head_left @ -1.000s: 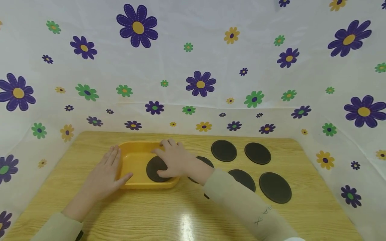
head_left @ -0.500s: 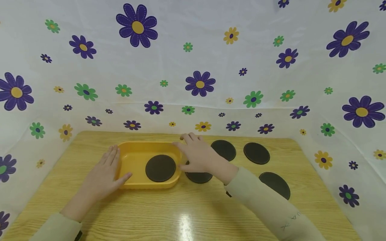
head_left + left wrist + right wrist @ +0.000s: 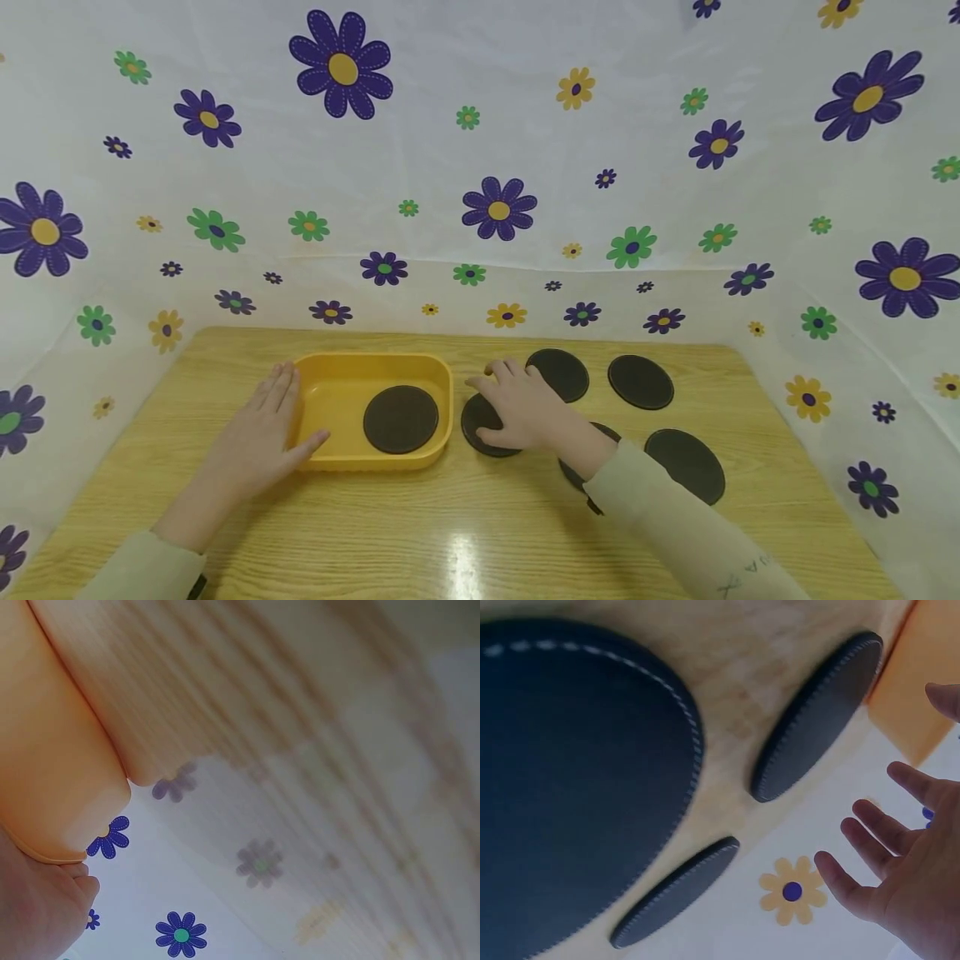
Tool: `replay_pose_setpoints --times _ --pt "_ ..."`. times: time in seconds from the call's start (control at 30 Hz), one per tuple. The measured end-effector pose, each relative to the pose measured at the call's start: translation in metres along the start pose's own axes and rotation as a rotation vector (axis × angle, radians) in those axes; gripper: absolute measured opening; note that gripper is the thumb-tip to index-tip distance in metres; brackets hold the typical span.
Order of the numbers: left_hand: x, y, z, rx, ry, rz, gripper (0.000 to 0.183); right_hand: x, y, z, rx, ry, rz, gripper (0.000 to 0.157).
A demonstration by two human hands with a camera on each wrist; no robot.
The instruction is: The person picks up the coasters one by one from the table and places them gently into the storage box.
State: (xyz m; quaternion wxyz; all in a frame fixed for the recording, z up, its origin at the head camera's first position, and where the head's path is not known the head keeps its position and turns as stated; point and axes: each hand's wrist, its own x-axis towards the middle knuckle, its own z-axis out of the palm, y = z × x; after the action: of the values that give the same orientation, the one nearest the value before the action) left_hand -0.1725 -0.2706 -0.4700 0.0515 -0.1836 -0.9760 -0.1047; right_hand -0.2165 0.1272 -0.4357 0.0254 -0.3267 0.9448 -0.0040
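Note:
A round black coaster (image 3: 401, 419) with a stitched edge lies in the right half of the yellow plastic tray (image 3: 330, 461). My left hand (image 3: 258, 442) rests along the tray's left side, fingers straight and thumb over the front rim; in the left wrist view part of this hand (image 3: 45, 900) shows at the tray wall. Just right of the tray, my right hand (image 3: 519, 407) is spread over another black coaster (image 3: 480, 421), partly hiding it. In the right wrist view, the right hand (image 3: 922, 862) has its fingers apart with nothing held.
More black coasters lie on the wooden table (image 3: 337, 533) to the right: a back one (image 3: 558, 373), a back right one (image 3: 641, 382), a front right one (image 3: 684, 465) and one (image 3: 577, 471) partly under the right forearm. Flower-print cloth (image 3: 420, 150) surrounds the table's back and sides.
My right hand has let go of the coaster in the tray, drawn back over the right rim and come over the coaster beside the tray. The left hand has stayed in place.

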Motion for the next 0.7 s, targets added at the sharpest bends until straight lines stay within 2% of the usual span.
replay_pose_setpoints --times 0.37,0.7 --pt "-0.001 0.0 0.002 -0.003 0.005 0.006 0.101 -0.006 0.001 0.02 0.02 -0.062 0.029 0.075" --pt "-0.001 -0.001 0.002 -0.022 -0.005 -0.005 0.101 -0.005 0.0 0.026 0.053 -0.096 0.049 0.08"
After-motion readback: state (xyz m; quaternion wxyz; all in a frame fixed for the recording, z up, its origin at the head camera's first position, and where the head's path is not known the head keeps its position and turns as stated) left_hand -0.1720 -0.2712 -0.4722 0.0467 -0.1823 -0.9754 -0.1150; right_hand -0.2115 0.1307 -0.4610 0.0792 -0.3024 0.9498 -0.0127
